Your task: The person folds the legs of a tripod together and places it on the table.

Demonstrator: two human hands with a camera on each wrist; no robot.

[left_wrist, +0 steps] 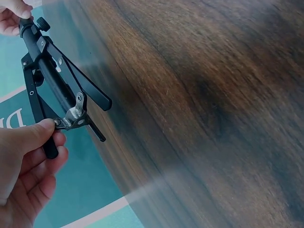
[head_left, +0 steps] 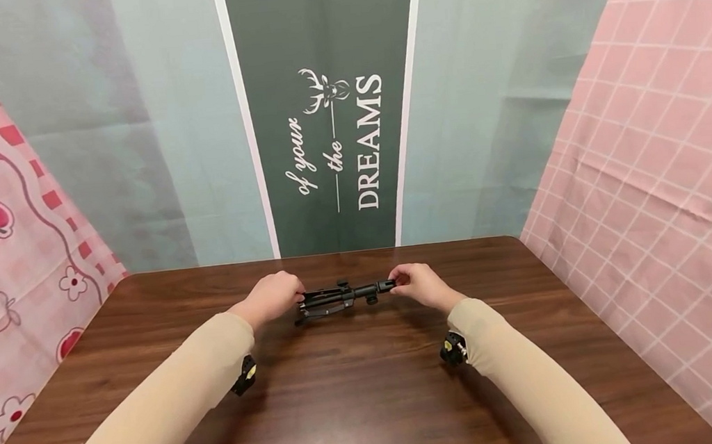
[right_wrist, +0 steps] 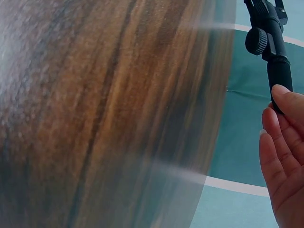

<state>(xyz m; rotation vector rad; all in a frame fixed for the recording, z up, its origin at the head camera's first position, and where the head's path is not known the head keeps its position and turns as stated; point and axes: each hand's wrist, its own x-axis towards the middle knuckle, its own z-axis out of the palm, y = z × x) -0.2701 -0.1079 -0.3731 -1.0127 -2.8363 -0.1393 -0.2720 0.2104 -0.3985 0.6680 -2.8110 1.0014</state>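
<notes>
A small black tripod [head_left: 361, 292] with its legs mostly folded lies crosswise between my two hands, near the far side of the table. My left hand [head_left: 272, 297] pinches one leg near its foot between thumb and fingers. In the left wrist view the tripod's legs [left_wrist: 97, 97] stand slightly spread around the central tube, joined by a metal bracket [left_wrist: 73, 115]. My right hand [head_left: 424, 287] pinches the opposite end of the tripod. In the right wrist view, thumb and fingers hold that dark cylindrical end, below a round ridged knob [right_wrist: 256, 41].
The brown wood-grain table [head_left: 358, 403] spreads in front of me. Behind it hangs a grey-green curtain [head_left: 344, 230] with white lettering. Pink patterned cloths hang at the left [head_left: 21, 276] and right [head_left: 655, 191]. Black devices [head_left: 452, 349] are strapped at both wrists.
</notes>
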